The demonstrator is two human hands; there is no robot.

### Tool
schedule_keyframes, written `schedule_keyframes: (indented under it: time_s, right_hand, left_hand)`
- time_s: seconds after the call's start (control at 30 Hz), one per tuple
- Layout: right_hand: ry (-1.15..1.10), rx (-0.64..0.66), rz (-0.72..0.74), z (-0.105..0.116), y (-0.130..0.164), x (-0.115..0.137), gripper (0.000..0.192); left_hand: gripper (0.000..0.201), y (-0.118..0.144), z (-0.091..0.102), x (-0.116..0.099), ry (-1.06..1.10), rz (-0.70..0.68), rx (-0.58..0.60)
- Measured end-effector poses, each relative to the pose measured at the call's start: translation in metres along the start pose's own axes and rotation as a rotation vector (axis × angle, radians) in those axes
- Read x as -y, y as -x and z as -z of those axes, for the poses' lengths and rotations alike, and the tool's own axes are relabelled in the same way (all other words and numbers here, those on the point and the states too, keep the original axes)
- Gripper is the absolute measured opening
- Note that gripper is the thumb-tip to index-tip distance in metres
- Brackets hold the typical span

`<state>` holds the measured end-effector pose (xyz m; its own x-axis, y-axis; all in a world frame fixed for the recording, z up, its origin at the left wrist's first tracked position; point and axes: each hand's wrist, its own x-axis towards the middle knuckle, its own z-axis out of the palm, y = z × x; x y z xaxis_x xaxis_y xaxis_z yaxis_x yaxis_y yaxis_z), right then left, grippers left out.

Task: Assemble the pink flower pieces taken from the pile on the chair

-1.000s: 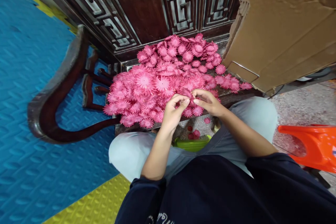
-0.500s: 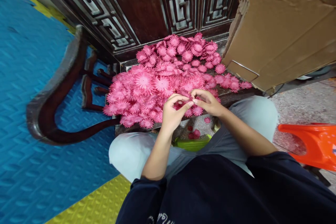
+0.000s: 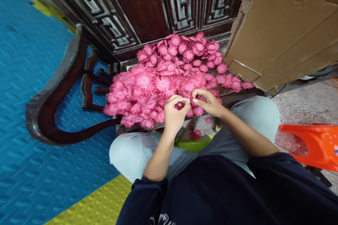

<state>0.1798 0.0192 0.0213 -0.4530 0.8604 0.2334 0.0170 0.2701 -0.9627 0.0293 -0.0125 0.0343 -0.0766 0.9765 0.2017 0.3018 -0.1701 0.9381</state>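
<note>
A large heap of pink artificial flower pieces [image 3: 144, 81], with thin pointed petals, covers the dark wooden seat [image 3: 227, 95]. Over the heap's front edge, my left hand [image 3: 176, 112] is closed in a pinch, thumb against forefinger. Facing it, my right hand [image 3: 210, 102] also has its thumb and forefinger curled together, fingertips close to the left ones. Between the fingertips shows a small darker pink flower piece [image 3: 191, 97], seen edge-on and partly hidden by the fingers. Its exact shape is too small to make out.
A curved dark armrest [image 3: 39, 112] stands at the left above blue mats [image 3: 16, 112]. Behind the heap rises a carved wooden back [image 3: 137, 3]. Cardboard [image 3: 285, 31] leans at the right, near an orange plastic stool [image 3: 317, 144]. Something green [image 3: 194, 145] lies below, between my knees.
My left thumb has drawn back slightly from the right fingertips, so a small gap now shows between the hands. The heap looks the same.
</note>
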Motion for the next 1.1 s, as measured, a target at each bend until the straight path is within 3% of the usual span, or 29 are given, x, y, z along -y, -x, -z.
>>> schedule_keyframes:
  time_s: [0.4,0.6,1.1]
  right_hand:
    - [-0.007,0.024,0.021,0.001,0.001,0.004,0.025]
    - [-0.02,0.024,0.014,0.001,0.001,0.006,0.027]
    - [-0.037,0.017,0.037,0.002,0.001,0.005,0.022]
  left_hand:
    - [0.004,-0.004,-0.001,0.009,0.321,0.238,0.041]
    - [0.014,-0.008,0.0,0.011,0.415,0.37,0.078]
    - [0.021,-0.008,0.0,0.006,0.515,0.446,0.188]
